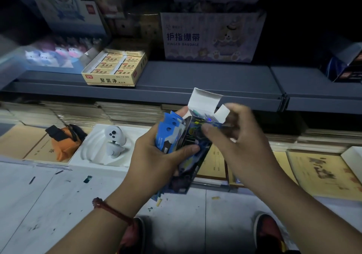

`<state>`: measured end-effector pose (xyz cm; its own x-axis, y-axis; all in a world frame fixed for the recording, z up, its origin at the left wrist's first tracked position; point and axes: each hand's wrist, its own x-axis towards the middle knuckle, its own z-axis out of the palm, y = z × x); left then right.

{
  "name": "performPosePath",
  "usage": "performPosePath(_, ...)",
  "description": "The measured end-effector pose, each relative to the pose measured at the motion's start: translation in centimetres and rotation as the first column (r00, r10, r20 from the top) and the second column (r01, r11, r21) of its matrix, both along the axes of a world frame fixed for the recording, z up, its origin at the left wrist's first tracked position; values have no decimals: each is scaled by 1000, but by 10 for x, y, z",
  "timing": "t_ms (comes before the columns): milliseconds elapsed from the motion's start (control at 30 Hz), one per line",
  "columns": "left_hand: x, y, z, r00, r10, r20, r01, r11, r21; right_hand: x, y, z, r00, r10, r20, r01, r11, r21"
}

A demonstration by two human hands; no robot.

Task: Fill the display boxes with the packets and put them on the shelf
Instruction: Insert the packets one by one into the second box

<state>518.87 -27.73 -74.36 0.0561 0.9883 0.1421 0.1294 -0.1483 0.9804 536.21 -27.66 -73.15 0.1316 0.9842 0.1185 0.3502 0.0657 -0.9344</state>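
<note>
1. Your left hand [156, 151] grips the display box [193, 134] in mid-air below the shelf [195, 77], clamping a sheaf of blue packets [170, 128] against its side, probably to keep stock within reach.
2. Your right hand [235, 134] is blurred. Its thumb and curled fingers pinch the box's open end, seemingly steadying the mouth.
3. The top flap [204, 101] stands up, leaving the opening clear.

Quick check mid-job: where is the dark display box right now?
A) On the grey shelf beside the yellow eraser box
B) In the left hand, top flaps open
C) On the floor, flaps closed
B: the left hand grips the display box together with some blue packets, and the box's white top flaps stand open.
</note>
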Motion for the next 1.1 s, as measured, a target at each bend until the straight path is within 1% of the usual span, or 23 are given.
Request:
performPosePath(33, 0, 1, -2, 1000, 10, -12, -10, 1000, 4, -1, -1, 0, 997, -75, 10, 73, 993, 96)
performPosePath(67, -1, 3, -5, 1000, 18, -25, -18, 1000, 3, -2, -3, 1, 993, -117, 33, 108, 973, 206)
performPosePath(100, -2, 4, -8, 999, 25, -33, -26, 1000, -1, -3, -6, 4, 990, -125, 70, 98, 947, 305)
performPosePath(133, -2, 4, -9, 999, 30, -36, -30, 1000, 0, -5, -8, 7, 987, -106, 117, 55, 924, 378)
performPosePath(200, -1, 4, -12, 998, 30, -47, -28, 999, 38, -10, -13, 9, 977, -32, 213, -67, 894, 444)
performPosePath(267, -1, 3, -14, 999, 24, -36, -21, 997, 79, -16, -14, 8, 965, 43, 258, -157, 885, 439)
performPosePath(400, -1, 3, -17, 1000, 15, 1, -15, 995, 97, -16, -16, 7, 966, 127, 225, -217, 872, 439)
performPosePath(533, 0, 0, -17, 1000, -5, -8, 6, 987, 159, -16, -17, 5, 966, 94, 241, -191, 889, 417)
performPosePath(600, 2, -1, -16, 1000, -4, -4, 4, 988, 156, -16, -16, 3, 967, 88, 238, -182, 895, 407)
performPosePath(700, 3, -2, -14, 999, -8, -31, 14, 986, 167, -14, -16, 4, 962, 126, 244, -217, 893, 394)
performPosePath(800, 2, -1, -14, 997, -4, -76, 18, 982, 188, -11, -16, 7, 965, 159, 208, -229, 897, 378)
performPosePath(933, 0, -1, -13, 989, 25, -149, 4, 981, 193, -10, -15, 6, 980, 98, 175, -164, 892, 422)
performPosePath(1000, 1, -1, -15, 988, 26, -152, 3, 982, 189, -11, -16, 5, 977, 70, 202, -151, 894, 421)
performPosePath(1100, 0, 1, -19, 979, 33, -204, 13, 975, 220, -13, -17, 3, 974, 101, 203, -163, 933, 319)
